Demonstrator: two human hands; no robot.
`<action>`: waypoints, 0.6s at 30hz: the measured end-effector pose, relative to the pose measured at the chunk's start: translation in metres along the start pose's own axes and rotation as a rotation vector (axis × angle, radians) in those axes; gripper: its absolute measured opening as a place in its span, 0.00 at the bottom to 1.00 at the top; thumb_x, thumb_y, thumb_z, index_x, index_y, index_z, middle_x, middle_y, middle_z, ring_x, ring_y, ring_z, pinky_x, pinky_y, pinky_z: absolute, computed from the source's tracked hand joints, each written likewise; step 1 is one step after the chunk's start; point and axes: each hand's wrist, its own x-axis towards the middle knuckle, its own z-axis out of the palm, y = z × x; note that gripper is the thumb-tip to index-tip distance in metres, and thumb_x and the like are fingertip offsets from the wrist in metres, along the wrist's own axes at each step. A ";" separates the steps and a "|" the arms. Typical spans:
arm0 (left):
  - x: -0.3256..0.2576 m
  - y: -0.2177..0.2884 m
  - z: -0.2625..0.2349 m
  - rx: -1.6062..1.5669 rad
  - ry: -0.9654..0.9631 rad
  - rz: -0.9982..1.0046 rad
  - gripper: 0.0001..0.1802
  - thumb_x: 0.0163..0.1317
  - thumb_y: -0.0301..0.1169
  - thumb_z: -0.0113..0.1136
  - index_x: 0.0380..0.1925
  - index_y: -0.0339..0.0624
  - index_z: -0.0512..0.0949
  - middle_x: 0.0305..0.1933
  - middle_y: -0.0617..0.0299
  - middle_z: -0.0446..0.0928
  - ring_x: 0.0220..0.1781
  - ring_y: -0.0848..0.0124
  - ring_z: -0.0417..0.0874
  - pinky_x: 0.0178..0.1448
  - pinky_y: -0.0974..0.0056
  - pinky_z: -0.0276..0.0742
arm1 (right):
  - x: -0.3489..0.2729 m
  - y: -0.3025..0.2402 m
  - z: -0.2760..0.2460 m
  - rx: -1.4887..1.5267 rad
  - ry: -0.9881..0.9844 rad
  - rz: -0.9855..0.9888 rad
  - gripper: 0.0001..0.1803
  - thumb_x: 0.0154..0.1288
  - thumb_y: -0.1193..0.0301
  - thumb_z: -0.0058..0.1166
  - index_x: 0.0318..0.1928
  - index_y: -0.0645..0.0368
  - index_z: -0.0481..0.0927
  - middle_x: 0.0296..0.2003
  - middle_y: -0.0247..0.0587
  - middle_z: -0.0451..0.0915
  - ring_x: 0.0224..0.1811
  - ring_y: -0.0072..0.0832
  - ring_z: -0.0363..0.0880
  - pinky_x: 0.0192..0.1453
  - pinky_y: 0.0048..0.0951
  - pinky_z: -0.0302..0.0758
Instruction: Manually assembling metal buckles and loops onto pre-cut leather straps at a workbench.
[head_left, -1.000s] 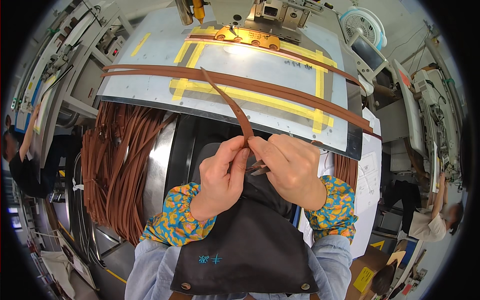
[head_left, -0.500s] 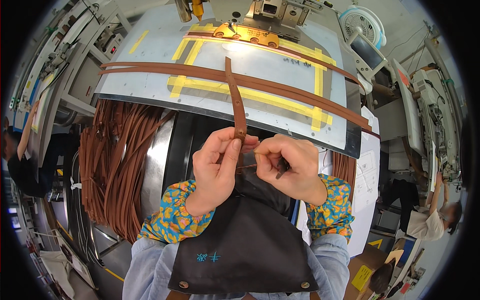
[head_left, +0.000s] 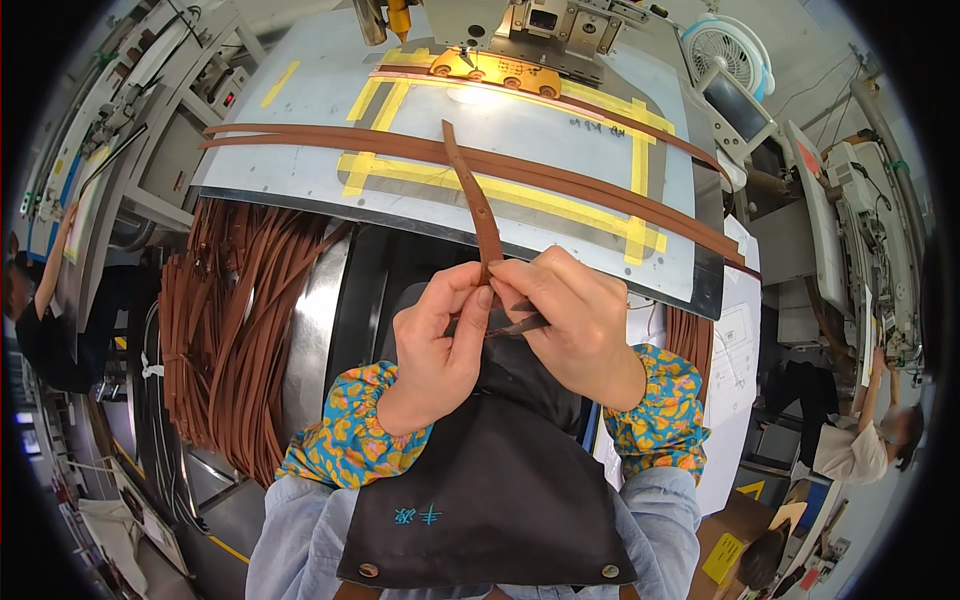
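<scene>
Pinching flat brown leather-like strap [head_left: 474,195] in front of pale-grey tabletop [head_left: 545,135] with left hand [head_left: 440,335] and just-returned right hand [head_left: 583,322], likely resuming two-handed work.

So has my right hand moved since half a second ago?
Yes. Judged against the white tabletop, your right hand has moved up the picture and slightly left, closer to the held brown strap.

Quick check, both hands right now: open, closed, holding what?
Left hand: closed, pinching a brown strap.
Right hand: closed, holding a dark pointed tool; also at the brown strap.
</scene>
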 end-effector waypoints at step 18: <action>0.002 0.005 -0.003 -0.307 -0.066 -0.149 0.10 0.69 0.22 0.43 0.46 0.27 0.68 0.39 0.52 0.80 0.42 0.73 0.82 0.45 0.72 0.77 | 0.003 0.002 -0.008 0.420 -0.047 0.393 0.08 0.54 0.81 0.59 0.34 0.64 0.74 0.24 0.37 0.74 0.23 0.19 0.75 0.27 0.19 0.72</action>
